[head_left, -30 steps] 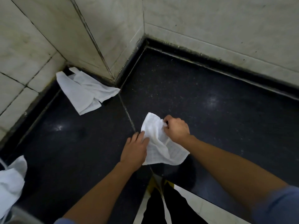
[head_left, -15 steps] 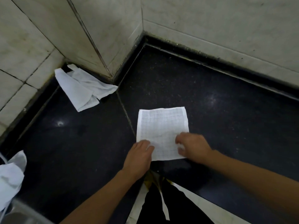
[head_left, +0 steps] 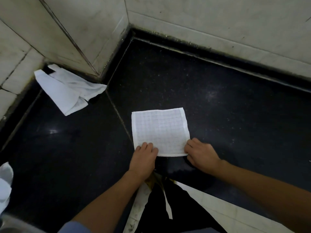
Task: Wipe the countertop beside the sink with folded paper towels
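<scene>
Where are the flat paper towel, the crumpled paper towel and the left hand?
flat paper towel (head_left: pixel 159 130): head view, middle of its gridded face.
crumpled paper towel (head_left: pixel 67 91): head view, its wide middle fold.
left hand (head_left: pixel 143 158): head view, back of the hand.

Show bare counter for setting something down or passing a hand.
Free: countertop right of the flat paper towel, up to the back wall; also between crumpled towel and left-edge towels. Crowded: front edge, left hand and right hand on its near corners.

Two hands (head_left: pixel 144 158) (head_left: pixel 200 155), two paper towels (head_left: pixel 159 130) (head_left: pixel 67 93), one white bundle (head_left: pixel 5 185).
</scene>
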`<action>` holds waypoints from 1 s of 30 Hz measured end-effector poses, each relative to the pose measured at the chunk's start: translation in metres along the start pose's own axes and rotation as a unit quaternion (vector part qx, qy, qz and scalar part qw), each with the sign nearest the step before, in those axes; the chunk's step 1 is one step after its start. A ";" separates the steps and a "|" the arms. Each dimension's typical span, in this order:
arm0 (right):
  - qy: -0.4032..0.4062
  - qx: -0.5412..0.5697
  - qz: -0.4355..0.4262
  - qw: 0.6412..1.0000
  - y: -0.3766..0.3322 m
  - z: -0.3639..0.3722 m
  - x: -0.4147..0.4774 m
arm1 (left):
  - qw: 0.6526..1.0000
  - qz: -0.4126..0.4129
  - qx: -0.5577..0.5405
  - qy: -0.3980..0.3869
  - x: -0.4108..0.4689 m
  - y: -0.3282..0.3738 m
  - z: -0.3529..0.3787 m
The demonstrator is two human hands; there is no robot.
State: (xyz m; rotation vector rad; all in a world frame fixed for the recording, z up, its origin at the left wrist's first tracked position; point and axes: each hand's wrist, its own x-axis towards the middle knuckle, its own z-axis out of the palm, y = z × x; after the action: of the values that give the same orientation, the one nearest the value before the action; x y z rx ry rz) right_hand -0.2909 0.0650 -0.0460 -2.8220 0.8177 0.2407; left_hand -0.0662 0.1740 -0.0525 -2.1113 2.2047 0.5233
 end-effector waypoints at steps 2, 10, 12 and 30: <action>-0.014 0.000 -0.008 1.000 0.000 0.003 -0.007 | 1.000 0.015 0.000 -0.008 -0.006 -0.005 -0.002; -0.110 0.153 0.093 0.978 0.024 -0.024 0.003 | 0.961 -0.080 -0.250 -0.087 -0.027 -0.042 -0.027; -0.066 0.185 0.133 0.972 0.034 -0.038 0.023 | 0.943 -0.123 -0.299 -0.080 -0.016 -0.056 -0.041; -0.037 0.123 0.253 0.959 0.059 -0.032 0.126 | 0.899 -0.357 -0.253 0.009 0.086 -0.092 -0.041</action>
State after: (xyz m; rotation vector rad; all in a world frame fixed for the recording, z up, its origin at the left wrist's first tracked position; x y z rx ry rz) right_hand -0.2147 -0.0555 -0.0496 -2.3174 1.4307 0.2903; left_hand 0.0254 0.0791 -0.0560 -2.9344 1.1864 1.0665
